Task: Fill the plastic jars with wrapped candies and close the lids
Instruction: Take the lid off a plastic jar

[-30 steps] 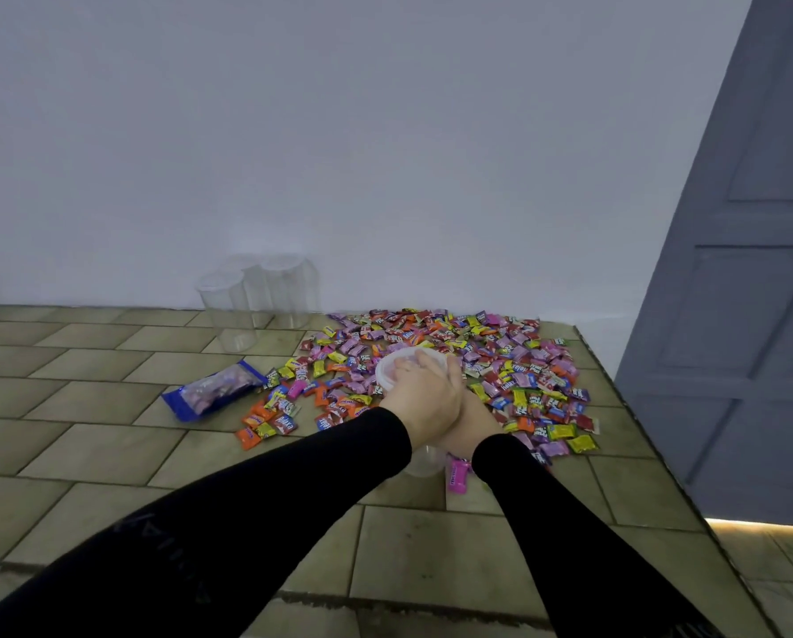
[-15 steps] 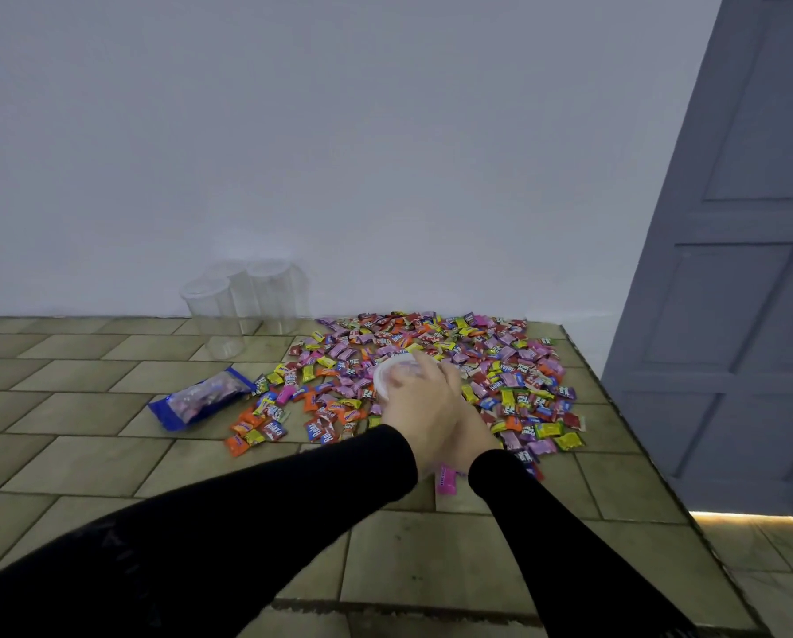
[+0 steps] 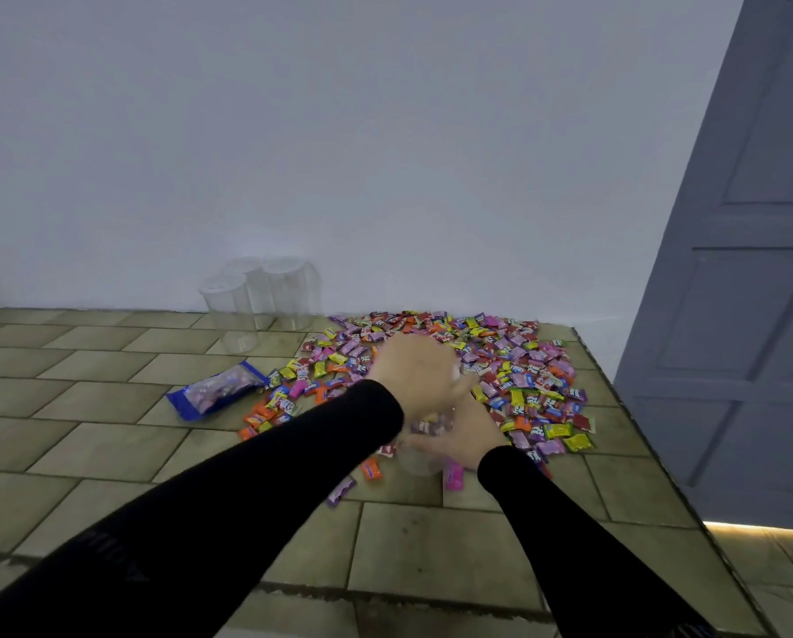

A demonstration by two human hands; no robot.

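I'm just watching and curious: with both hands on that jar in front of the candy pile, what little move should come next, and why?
Probably pressing or twisting the lid fully shut. The left hand covers the top of the jar, the right hand grips its side, and candies show through the clear wall. Whether the lid is already seated is hidden under the hand. Three more jars wait by the wall.

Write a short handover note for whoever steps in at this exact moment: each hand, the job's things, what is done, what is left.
Left hand sits on top of the jar, apparently on its lid, which is hidden.
Right hand grips the jar's side; some candies show inside.
Loose candies cover the tiled surface; three empty jars stand by the wall; a blue candy bag lies to the left.
Done: one jar filled, closing under way.
Left: fill and close the other three.
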